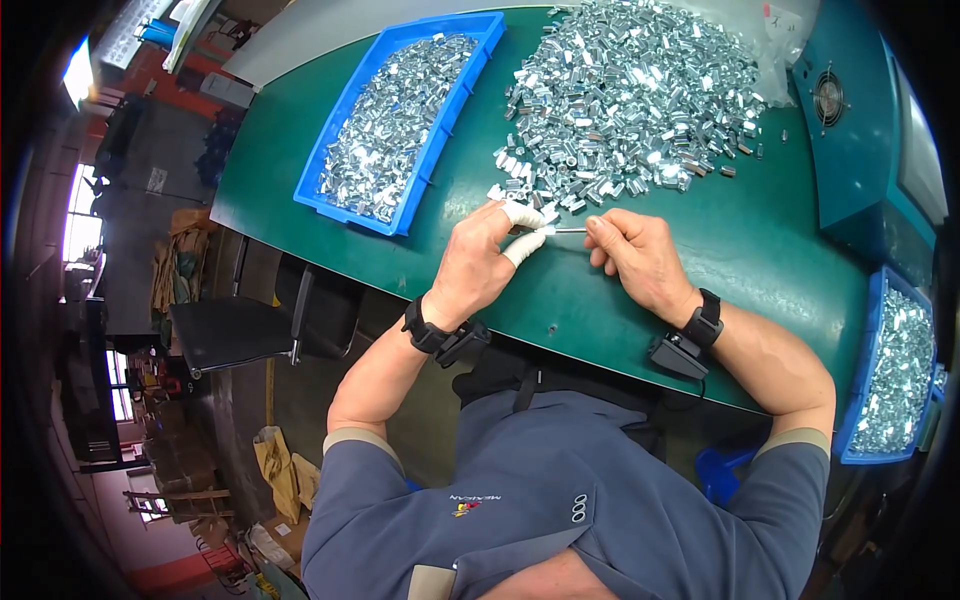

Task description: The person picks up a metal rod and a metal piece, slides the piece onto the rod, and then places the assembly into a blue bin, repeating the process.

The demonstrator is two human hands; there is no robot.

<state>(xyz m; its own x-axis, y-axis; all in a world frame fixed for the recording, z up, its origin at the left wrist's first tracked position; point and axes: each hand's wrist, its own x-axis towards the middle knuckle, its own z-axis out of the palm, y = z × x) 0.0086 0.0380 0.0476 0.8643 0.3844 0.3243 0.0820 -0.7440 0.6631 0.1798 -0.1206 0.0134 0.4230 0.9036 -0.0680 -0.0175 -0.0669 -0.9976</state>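
Note:
My left hand [478, 252], with white covers on the thumb and forefinger, pinches a small silvery metal sleeve, mostly hidden between the fingertips. In my right hand [642, 254] the thumb and fingers close on a thin metal rod [570, 231]. The rod points left and meets the piece in my left fingertips; whether it sits inside it cannot be made out. Just beyond both hands spreads a large heap of short shiny metal sleeves [640, 100] on the green table [470, 225]. A few loose ones lie close to my left fingertips.
A blue tray [418, 180] of similar metal pieces stands at the left on the table. Another filled blue tray [858, 400] sits low at the far right. A teal machine [850, 150] with a fan grille borders the right side. A black chair [235, 330] stands left of the table.

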